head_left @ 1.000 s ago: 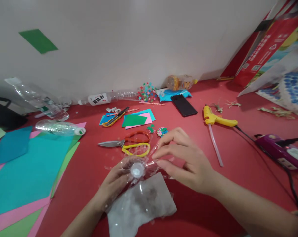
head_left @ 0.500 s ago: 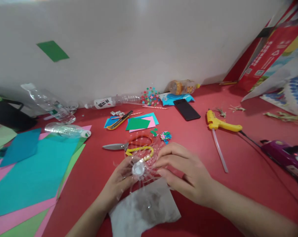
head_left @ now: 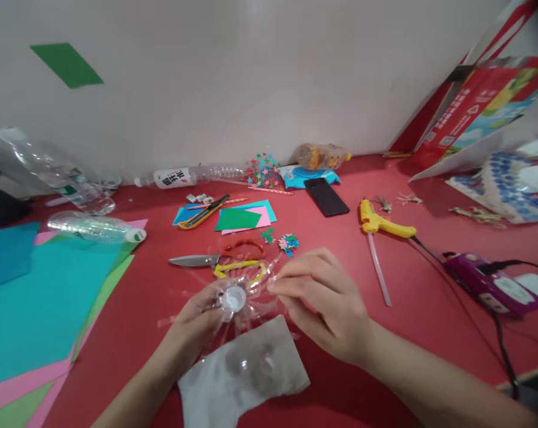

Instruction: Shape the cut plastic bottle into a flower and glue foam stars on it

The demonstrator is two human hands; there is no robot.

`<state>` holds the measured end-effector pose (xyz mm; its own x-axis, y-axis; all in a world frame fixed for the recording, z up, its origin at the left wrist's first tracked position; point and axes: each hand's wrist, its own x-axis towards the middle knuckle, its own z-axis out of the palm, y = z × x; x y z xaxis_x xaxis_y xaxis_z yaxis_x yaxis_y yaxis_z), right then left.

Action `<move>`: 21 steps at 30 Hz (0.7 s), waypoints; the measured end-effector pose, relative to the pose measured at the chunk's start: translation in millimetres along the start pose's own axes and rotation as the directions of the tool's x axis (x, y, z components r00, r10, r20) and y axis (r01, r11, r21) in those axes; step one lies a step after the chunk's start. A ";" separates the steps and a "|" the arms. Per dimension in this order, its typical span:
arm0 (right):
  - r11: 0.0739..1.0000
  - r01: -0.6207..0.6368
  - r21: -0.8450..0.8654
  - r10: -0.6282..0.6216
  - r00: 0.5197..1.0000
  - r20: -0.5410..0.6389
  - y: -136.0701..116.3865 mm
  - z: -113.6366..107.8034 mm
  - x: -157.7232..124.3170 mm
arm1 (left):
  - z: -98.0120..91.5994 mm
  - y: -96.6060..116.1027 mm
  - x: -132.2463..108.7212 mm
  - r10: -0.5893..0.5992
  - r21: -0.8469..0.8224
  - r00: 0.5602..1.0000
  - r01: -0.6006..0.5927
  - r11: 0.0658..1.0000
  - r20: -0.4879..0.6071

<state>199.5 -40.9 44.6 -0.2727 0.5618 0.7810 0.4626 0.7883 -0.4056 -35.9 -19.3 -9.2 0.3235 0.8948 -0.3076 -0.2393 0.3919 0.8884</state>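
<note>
My left hand point(head_left: 192, 324) grips a clear plastic bottle top point(head_left: 233, 297) cut into splayed strips, its white cap facing me. My right hand point(head_left: 324, 306) pinches one of the strips at the right side of that piece, thumb and forefinger pressed together. Both hands hover just above a white sheet of paper point(head_left: 244, 374) on the red table point(head_left: 406, 333). Scissors with red and yellow handles point(head_left: 224, 261) lie just beyond the cut bottle top.
Coloured paper sheets point(head_left: 41, 309) cover the left. Clear bottles point(head_left: 94, 227) lie at the back left, a yellow glue gun point(head_left: 382, 223) and black phone point(head_left: 326, 196) to the right, a purple power strip point(head_left: 491, 282) with cables far right. Small paper stars point(head_left: 287, 242) and a utility knife point(head_left: 204, 215) lie mid-table.
The view shifted slightly. My right hand's fingers moved along the strips of the bottle top while my left hand kept holding it.
</note>
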 end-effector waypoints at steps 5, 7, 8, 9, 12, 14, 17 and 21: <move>0.995 -0.037 -0.097 0.037 0.999 -0.001 3.5 2.9 -2.9 | 0.3 -3.8 -0.8 0.001 -0.032 0.999 0.001 0.999 0.051; 0.993 -0.008 -0.114 0.007 1.000 -0.010 3.8 4.1 -1.2 | 1.4 -2.2 -2.1 -0.025 -0.033 0.998 0.027 0.999 0.051; 0.993 0.005 -0.121 -0.007 1.000 -0.014 3.8 4.6 -0.2 | 1.9 -1.3 -2.7 -0.040 -0.035 0.998 0.042 0.999 0.054; 0.992 0.014 -0.126 -0.016 1.000 -0.014 3.8 4.8 0.7 | 2.4 -0.5 -3.2 -0.049 -0.036 0.997 0.051 0.998 0.062; 0.991 0.020 -0.135 -0.017 1.000 0.023 3.9 4.4 1.7 | 2.9 0.4 -3.8 -0.049 -0.047 0.993 0.054 0.997 0.104; 0.990 0.016 -0.138 -0.007 0.998 0.062 4.1 3.4 1.2 | 3.3 0.8 -3.4 -0.047 -0.060 0.989 0.056 0.997 0.139; 0.990 0.002 -0.140 0.012 0.995 0.099 4.8 1.4 -0.2 | 4.7 3.4 -2.9 -0.047 -0.053 0.982 0.057 0.997 0.181; 0.992 0.008 -0.129 0.008 0.992 0.127 6.8 -1.6 -0.8 | 5.1 7.5 -2.4 -0.038 -0.025 0.985 0.043 0.999 0.169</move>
<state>204.3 -36.4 41.9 -0.3739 0.5957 0.7109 0.5657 0.7539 -0.3342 -33.9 -19.6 -0.1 0.4822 0.8304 -0.2791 -0.2482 0.4351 0.8655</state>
